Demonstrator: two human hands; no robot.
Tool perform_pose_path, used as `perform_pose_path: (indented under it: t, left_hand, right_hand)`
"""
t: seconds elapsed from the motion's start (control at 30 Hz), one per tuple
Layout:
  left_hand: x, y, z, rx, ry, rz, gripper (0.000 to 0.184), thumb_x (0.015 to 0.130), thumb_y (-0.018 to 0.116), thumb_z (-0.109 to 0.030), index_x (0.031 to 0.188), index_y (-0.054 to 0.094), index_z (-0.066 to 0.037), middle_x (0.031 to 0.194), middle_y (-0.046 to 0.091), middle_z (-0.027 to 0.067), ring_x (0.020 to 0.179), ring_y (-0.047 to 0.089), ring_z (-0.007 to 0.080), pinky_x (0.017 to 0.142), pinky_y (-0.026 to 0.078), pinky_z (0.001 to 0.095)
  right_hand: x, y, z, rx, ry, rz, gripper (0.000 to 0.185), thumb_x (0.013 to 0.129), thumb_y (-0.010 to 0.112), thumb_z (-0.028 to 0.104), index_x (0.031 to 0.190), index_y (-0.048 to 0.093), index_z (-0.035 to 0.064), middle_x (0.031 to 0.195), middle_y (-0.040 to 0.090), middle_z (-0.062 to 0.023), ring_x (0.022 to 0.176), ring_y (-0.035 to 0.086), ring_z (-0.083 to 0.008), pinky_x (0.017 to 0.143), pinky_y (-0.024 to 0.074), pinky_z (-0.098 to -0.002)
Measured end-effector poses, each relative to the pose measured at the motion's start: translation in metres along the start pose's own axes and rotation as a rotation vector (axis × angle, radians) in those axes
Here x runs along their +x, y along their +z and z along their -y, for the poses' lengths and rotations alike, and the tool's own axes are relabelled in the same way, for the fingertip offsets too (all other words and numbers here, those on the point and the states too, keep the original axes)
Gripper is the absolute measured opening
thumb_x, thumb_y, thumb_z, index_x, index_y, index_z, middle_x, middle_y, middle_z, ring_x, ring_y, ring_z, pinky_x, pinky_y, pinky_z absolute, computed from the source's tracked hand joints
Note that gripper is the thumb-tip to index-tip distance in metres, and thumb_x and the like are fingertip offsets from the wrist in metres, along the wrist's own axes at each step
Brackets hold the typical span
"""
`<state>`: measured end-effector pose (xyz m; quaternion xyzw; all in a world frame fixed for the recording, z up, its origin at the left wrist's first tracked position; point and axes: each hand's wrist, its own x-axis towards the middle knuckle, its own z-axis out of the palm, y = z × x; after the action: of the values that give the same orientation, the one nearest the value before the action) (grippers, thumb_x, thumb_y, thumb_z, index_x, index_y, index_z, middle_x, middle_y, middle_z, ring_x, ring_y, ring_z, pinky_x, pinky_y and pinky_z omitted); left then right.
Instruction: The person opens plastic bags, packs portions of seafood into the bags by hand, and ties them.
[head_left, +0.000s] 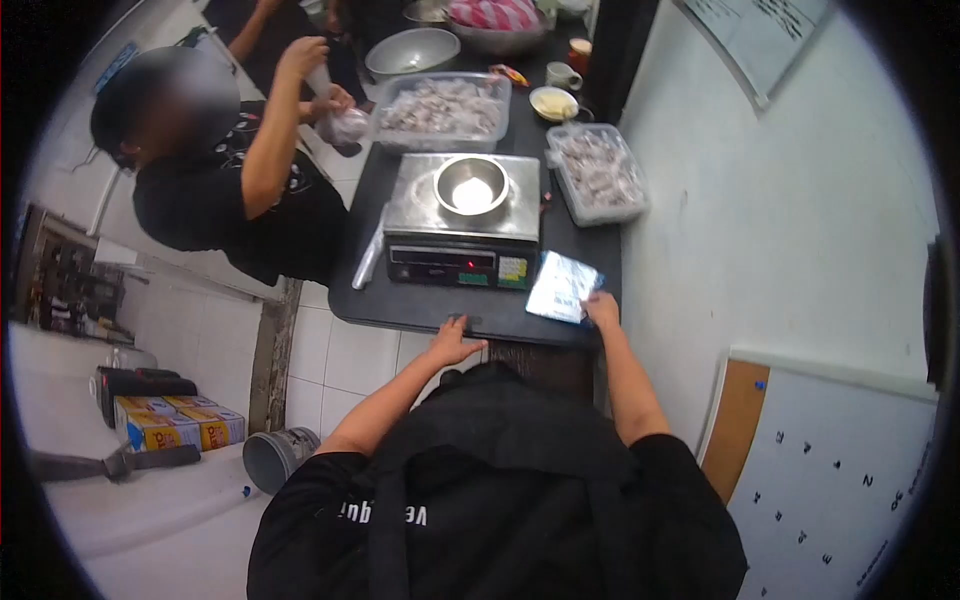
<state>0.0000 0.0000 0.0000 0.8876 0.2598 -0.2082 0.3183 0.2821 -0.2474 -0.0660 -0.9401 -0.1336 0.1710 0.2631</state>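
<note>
My left hand (pixel 455 343) rests at the front edge of the black table (pixel 400 311), its fingers spread and nothing in it. At the right, my right hand (pixel 601 308) has its fingers closed on the near right corner of a shiny silver-blue packet (pixel 562 287), which lies on the table. Left of the packet and beyond my hands stands a digital scale (pixel 412 207) with a steel bowl (pixel 471 187) on its platform. The inside of the bowl looks bright; its contents are not clear.
A plastic tub (pixel 440 112) of pieces is behind the scale, another tub (pixel 598 172) to the right. A co-worker (pixel 240 180) at the left handles a plastic bag (pixel 345 126). Farther back are a metal bowl (pixel 412 51), a mug (pixel 563 75) and a small bowl (pixel 553 103).
</note>
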Motion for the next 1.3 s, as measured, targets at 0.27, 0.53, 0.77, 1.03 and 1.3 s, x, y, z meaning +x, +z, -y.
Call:
perform_pose_path:
  t: [0.27, 0.53, 0.77, 1.03, 1.3]
  left_hand:
    - [-0.019, 0.01, -0.029, -0.149, 0.26, -0.07, 0.074, 0.078, 0.064, -0.047, 0.131, 0.041, 0.0, 0.135, 0.037, 0.0273, 0.13, 0.03, 0.0382, 0.106, 0.027, 0.0414]
    - [-0.021, 0.012, 0.0, -0.22, 0.152, -0.213, 0.076, 0.077, 0.063, -0.051, 0.129, 0.043, 0.001, 0.136, 0.036, 0.0269, 0.129, 0.033, 0.0381, 0.105, 0.028, 0.0414]
    - [0.007, -0.038, 0.07, -0.36, -0.093, -0.702, 0.056, 0.079, 0.063, -0.03, 0.12, 0.049, 0.006, 0.121, 0.051, 0.0239, 0.117, 0.045, 0.0354, 0.1, 0.035, 0.0389]
    - [0.054, -0.094, 0.135, -0.34, -0.342, -0.819, 0.053, 0.077, 0.065, -0.026, 0.115, 0.051, 0.007, 0.115, 0.053, 0.0259, 0.114, 0.047, 0.0357, 0.098, 0.037, 0.0384]
    - [0.09, -0.119, 0.163, -0.137, -0.282, -0.828, 0.063, 0.078, 0.065, -0.023, 0.126, 0.038, 0.008, 0.125, 0.045, 0.0283, 0.118, 0.043, 0.0399, 0.101, 0.034, 0.0411]
  right_hand:
    - [-0.023, -0.01, -0.029, 0.335, -0.064, -0.222, 0.032, 0.074, 0.071, 0.024, 0.092, 0.059, 0.0003, 0.085, 0.064, -0.0127, 0.076, 0.062, -0.0219, 0.07, 0.0487, -0.0328]
    - [-0.029, -0.007, -0.055, 0.606, 0.159, -0.066, 0.063, 0.079, 0.068, 0.02, 0.13, 0.036, -0.0008, 0.093, 0.062, -0.0118, 0.08, 0.06, -0.02, 0.069, 0.0494, -0.0305]
    - [-0.06, -0.032, -0.031, 0.05, -0.054, -0.196, 0.055, 0.077, 0.067, 0.014, 0.126, 0.045, 0.0044, 0.112, 0.057, -0.0193, 0.102, 0.056, -0.0293, 0.088, 0.0452, -0.0355]
    - [-0.097, -0.016, 0.026, -0.54, -0.556, 0.182, 0.056, 0.078, 0.064, 0.014, 0.13, 0.046, 0.0227, 0.141, 0.036, -0.0063, 0.131, 0.03, -0.0308, 0.101, 0.0343, -0.048]
    - [-0.087, -0.041, 0.026, -0.521, -0.528, 0.082, 0.047, 0.081, 0.062, 0.019, 0.127, 0.049, 0.0152, 0.139, 0.037, -0.0112, 0.13, 0.031, -0.0343, 0.099, 0.0358, -0.0483]
